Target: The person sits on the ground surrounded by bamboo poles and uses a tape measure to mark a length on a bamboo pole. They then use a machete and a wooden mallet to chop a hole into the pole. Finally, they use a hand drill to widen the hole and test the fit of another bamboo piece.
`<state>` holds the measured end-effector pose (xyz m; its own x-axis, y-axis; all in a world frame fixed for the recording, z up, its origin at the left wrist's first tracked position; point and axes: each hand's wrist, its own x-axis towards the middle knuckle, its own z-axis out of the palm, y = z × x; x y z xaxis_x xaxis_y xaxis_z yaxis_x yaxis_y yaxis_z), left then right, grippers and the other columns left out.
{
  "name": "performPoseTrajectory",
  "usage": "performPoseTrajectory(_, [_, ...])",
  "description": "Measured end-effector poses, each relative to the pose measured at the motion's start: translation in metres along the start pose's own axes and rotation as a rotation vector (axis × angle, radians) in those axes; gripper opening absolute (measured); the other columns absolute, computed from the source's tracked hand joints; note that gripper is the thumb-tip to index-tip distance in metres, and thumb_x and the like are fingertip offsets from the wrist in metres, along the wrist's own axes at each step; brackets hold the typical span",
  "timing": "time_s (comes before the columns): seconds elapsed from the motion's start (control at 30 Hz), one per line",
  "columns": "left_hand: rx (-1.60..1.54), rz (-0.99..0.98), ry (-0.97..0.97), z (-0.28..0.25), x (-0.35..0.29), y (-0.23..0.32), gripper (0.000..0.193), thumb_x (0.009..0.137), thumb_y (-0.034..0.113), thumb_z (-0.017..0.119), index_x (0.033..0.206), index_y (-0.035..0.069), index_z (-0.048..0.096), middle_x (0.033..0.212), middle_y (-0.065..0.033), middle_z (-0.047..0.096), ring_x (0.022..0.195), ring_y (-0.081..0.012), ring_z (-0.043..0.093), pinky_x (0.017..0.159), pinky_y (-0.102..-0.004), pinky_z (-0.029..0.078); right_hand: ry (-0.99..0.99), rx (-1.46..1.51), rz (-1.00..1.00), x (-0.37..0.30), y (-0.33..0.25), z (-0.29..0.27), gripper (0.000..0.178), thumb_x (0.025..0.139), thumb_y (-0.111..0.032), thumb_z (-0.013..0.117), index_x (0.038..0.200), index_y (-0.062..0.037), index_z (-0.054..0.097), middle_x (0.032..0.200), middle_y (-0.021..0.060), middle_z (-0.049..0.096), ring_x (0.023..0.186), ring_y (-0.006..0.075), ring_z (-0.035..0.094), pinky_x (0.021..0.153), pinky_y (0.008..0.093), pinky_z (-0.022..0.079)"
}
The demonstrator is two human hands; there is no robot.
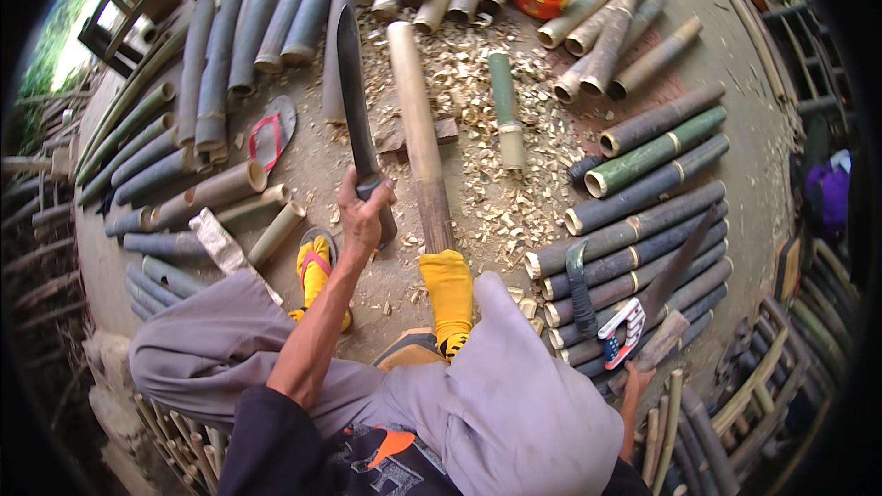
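At left, the fingers of the left hand (362, 217) are wrapped around the handle of a long dark machete (353, 83), its blade pointing away beyond the fist; it looks stiff and fairly heavy, best held there (the edge is no place for skin). At right, beside a saw (623, 332), the right hand (634, 380) meets the near end of a wooden club (663, 340), likely rigid and solid, best gripped there; whether its fingers are clamped cannot be told.

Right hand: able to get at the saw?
Likely yes: the saw lies uncovered on the bamboo poles, close by the right hand. That hand appears to be on a wooden piece, though, and may need to release it.
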<state>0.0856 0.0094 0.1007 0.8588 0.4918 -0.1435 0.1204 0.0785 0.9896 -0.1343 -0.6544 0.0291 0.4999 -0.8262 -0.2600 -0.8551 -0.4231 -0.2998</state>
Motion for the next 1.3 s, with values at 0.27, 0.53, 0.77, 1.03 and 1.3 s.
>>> performPoseTrajectory(0.27, [0.033, 0.049, 0.088, -0.045, 0.032, -0.014, 0.015, 0.087, 0.018, 0.063, 0.094, 0.006, 0.056, 0.066, -0.0002, 0.056, 0.056, -0.0061, 0.052, 0.051, -0.022, 0.041, 0.317, -0.052, -0.157, -0.032, -0.058, -0.033, 0.096, 0.064, -0.025, 0.079, 0.141, 0.0051, 0.029, 0.136, 0.0253, 0.041, 0.125, 0.037, 0.043, 0.107, 0.0383, 0.033])
performPoseTrajectory(0.53, [0.34, 0.017, -0.132, -0.067, 0.08, -0.022, 0.025, 0.091, 0.027, 0.06, 0.081, 0.004, 0.059, 0.062, 0.0027, 0.05, 0.057, -0.0057, 0.047, 0.051, -0.0242, 0.038, -0.514, 0.985, -0.109, -0.097, -0.25, -0.014, 0.081, 0.069, -0.029, 0.074, 0.135, 0.0008, 0.036, 0.118, 0.0213, 0.052, 0.104, 0.0324, 0.058, 0.086, 0.0407, 0.052])
performPoseTrajectory(0.77, [0.941, 0.061, -0.607, -0.101, 0.112, -0.013, 0.041, 0.093, 0.041, 0.056, 0.083, 0.002, 0.064, 0.065, -0.0152, 0.055, 0.06, -0.0278, 0.054, 0.058, -0.0408, 0.041, -0.874, 0.635, -0.672, -0.186, -0.415, 0.085, 0.094, 0.062, -0.03, 0.079, 0.137, -0.0018, 0.031, 0.113, 0.0186, 0.054, 0.106, 0.0303, 0.058, 0.092, 0.0403, 0.049])
performPoseTrajectory(1.03, [1.119, 0.122, -0.858, -0.121, 0.117, -0.003, 0.046, 0.092, 0.048, 0.052, 0.084, 0.005, 0.066, 0.076, -0.0166, 0.061, 0.073, -0.0363, 0.06, 0.064, -0.0465, 0.046, -0.953, 0.166, -0.968, -0.241, -0.464, 0.127, 0.103, 0.067, -0.022, 0.079, 0.149, -0.0091, 0.018, 0.138, 0.0207, 0.043, 0.123, 0.0328, 0.048, 0.104, 0.0409, 0.038])
performPoseTrajectory(1.3, [1.152, 0.12, -0.894, -0.127, 0.122, -0.02, 0.042, 0.091, 0.042, 0.056, 0.076, 0.003, 0.058, 0.071, -0.0141, 0.053, 0.069, -0.0356, 0.057, 0.061, -0.0462, 0.043, -0.981, 0.065, -0.985, -0.242, -0.465, 0.132, 0.102, 0.068, -0.011, 0.075, 0.15, -0.0104, 0.015, 0.138, 0.0231, 0.045, 0.122, 0.0331, 0.051, 0.103, 0.0406, 0.041])
